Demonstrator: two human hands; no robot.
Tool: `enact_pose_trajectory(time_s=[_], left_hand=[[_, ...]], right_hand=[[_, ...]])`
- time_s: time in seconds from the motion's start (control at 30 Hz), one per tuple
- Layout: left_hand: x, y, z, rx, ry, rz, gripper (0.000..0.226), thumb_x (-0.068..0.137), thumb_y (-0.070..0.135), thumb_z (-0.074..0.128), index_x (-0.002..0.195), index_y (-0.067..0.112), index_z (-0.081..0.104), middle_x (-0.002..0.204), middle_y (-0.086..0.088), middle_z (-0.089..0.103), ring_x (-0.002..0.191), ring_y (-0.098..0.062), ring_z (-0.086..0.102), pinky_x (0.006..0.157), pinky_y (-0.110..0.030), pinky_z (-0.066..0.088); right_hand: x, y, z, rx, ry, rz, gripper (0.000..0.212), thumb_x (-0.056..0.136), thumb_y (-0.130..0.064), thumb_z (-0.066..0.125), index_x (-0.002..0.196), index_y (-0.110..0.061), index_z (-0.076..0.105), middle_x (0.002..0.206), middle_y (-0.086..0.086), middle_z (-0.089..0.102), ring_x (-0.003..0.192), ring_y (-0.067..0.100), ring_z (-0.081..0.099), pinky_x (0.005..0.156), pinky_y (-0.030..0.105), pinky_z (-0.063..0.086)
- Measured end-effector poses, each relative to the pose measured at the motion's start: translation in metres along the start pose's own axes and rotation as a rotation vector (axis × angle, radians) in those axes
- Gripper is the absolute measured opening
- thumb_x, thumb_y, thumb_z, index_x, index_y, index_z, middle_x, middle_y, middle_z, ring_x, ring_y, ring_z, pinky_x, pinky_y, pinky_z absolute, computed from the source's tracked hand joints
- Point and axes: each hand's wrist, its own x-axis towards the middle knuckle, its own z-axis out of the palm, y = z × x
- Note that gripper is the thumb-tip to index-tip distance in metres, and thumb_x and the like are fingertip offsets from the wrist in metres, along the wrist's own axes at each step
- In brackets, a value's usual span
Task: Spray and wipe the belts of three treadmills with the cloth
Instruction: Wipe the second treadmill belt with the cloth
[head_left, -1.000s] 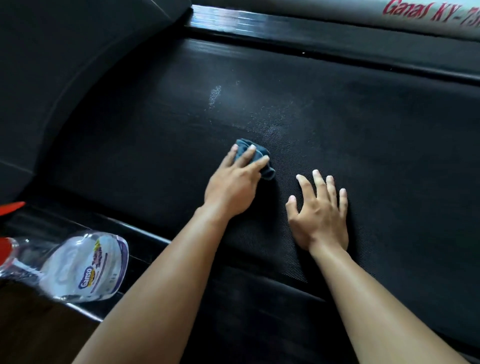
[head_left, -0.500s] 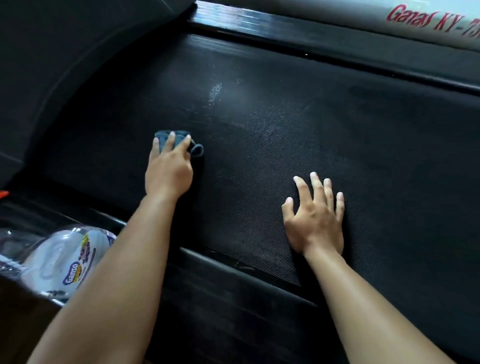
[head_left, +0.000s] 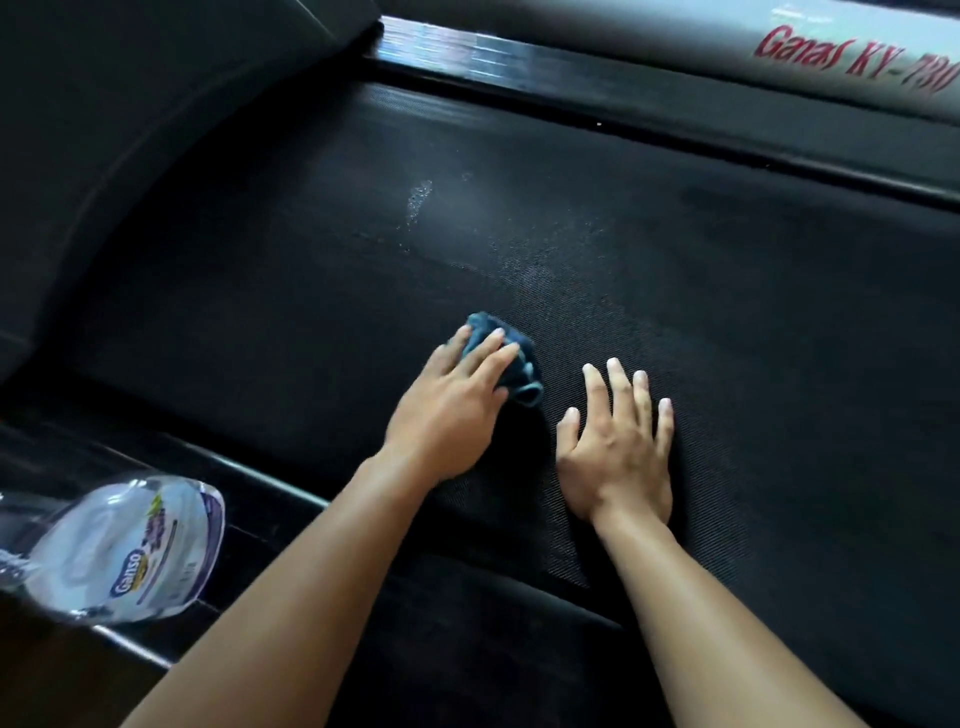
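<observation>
- Belt (head_left: 675, 312): the black ribbed tread of one treadmill fills most of the view, running between the near side rail (head_left: 270, 486) and the far side rail (head_left: 519, 57). Both hands are on it.
- Cloth (head_left: 522, 371): a small blue wad lying on the belt under the fingertips of the left hand (head_left: 452, 410). The fingers lie nearly straight over it and press it down rather than wrap it. The thumb is hidden.
- Right hand (head_left: 618, 452): spread flat on the belt just beside the cloth, palm down, holding nothing; it looks like a brace.
- Risk, missed patches: pale spray droplets (head_left: 418, 200) sit further up the belt, well apart from the cloth. Bunched this small, the cloth covers only a narrow strip, so the streak could easily dry unwiped.
- Risk, slipping: if the belt rolls freely, weight on the bracing palm could shift it and throw the person off balance. A damp surface makes that likelier, and the palm may leave prints.
- Risk, the spray bottle (head_left: 130, 556): it lies on its side on the near rail, close to the left forearm. A backward sweep of the elbow could knock it off, and lying flat it may leak.
- Writing: red italic lettering on the grey frame (head_left: 852, 57) beyond the far rail reads "Ganas KY-7", with the last characters unclear at the edge. The bottle's label shows "Ganso" in a blue badge; the smaller print is too fine to read.
</observation>
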Motion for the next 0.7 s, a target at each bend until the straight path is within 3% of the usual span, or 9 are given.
enact_pose_trajectory(time_s=[0.1,0.23,0.33,0.53,0.7], left_hand=[[-0.033,-0.034,-0.013,-0.005,0.036,-0.187,0.05,0.103,0.031,0.045,0.152,0.023,0.038,0.161,0.002,0.032,0.152,-0.027,0.015,0.122,-0.04,0.014],[-0.022,-0.071,-0.032,-0.068,0.078,-0.472,0.053,0.104,0.034,0.042,0.154,0.027,0.029,0.165,0.005,0.019,0.154,-0.024,0.005,0.124,-0.041,0.011],[0.015,-0.081,-0.04,-0.083,0.097,-0.549,0.053,0.105,0.035,0.037,0.156,0.027,0.025,0.166,0.007,0.015,0.154,-0.02,0.001,0.123,-0.041,0.012],[0.063,-0.058,-0.026,-0.018,0.049,-0.287,0.055,0.103,0.035,0.042,0.156,0.025,0.027,0.165,0.002,0.02,0.153,-0.021,0.009,0.124,-0.032,0.007],[0.01,-0.023,-0.01,0.038,0.003,-0.031,0.055,0.104,0.034,0.043,0.156,0.024,0.029,0.166,-0.007,0.011,0.153,-0.026,0.012,0.123,-0.031,0.006]], right_hand=[[0.0,-0.003,0.0,0.001,0.016,-0.002,0.061,0.094,-0.043,0.025,0.152,-0.024,0.03,0.163,0.002,0.02,0.151,0.026,0.011,0.122,0.05,0.003],[0.0,-0.002,0.0,-0.003,0.005,-0.003,0.058,0.097,-0.042,0.029,0.152,-0.024,0.029,0.163,0.002,0.02,0.151,0.026,0.01,0.122,0.05,0.002],[-0.001,-0.002,-0.001,-0.008,-0.006,-0.006,0.057,0.098,-0.041,0.03,0.153,-0.025,0.026,0.163,0.002,0.017,0.151,0.025,0.007,0.122,0.049,0.001],[-0.001,-0.001,-0.001,-0.01,-0.006,-0.009,0.058,0.098,-0.043,0.027,0.153,-0.026,0.026,0.163,0.001,0.016,0.151,0.024,0.006,0.122,0.049,0.0],[0.001,-0.002,-0.002,-0.008,-0.016,0.0,0.06,0.096,-0.044,0.026,0.153,-0.027,0.026,0.164,0.001,0.016,0.151,0.024,0.005,0.122,0.049,-0.001]])
